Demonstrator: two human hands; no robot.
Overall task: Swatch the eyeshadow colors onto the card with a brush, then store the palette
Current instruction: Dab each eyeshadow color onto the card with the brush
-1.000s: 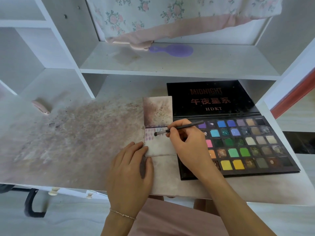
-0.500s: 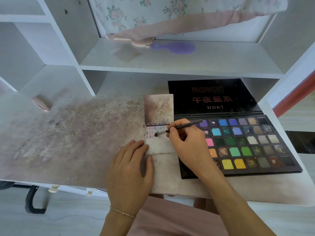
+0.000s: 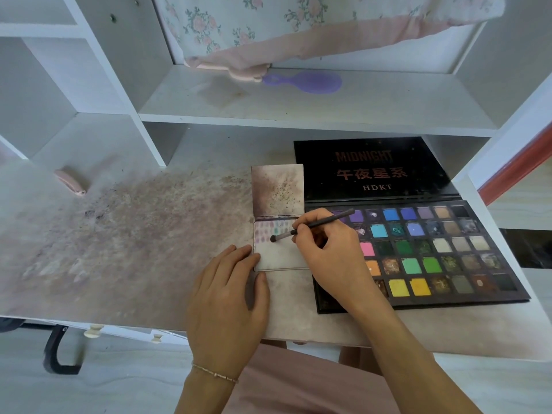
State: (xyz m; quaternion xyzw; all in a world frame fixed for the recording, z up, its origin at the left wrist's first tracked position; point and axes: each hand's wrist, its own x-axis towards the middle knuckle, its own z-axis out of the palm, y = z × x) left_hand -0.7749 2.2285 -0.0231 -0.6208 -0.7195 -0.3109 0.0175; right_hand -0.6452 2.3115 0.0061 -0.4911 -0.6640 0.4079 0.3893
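Two rows swatched on small white card (image 3: 279,255): my right hand (image 3: 328,252) pinches thin dark brush (image 3: 313,225) mid-dab, left hand (image 3: 230,291) flat, fingers straight, steadying card; open black multicolour eyeshadow palette (image 3: 418,249) not yet stored.

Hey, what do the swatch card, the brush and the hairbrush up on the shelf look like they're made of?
Swatch card: probably matte paper or thin card, since it lies flat and takes powder smudges.
Brush: slim dark handle with a dull sheen, wood or plastic, cannot tell; soft dark bristle tip.
Hairbrush: likely moulded plastic, uniform lilac and smooth.
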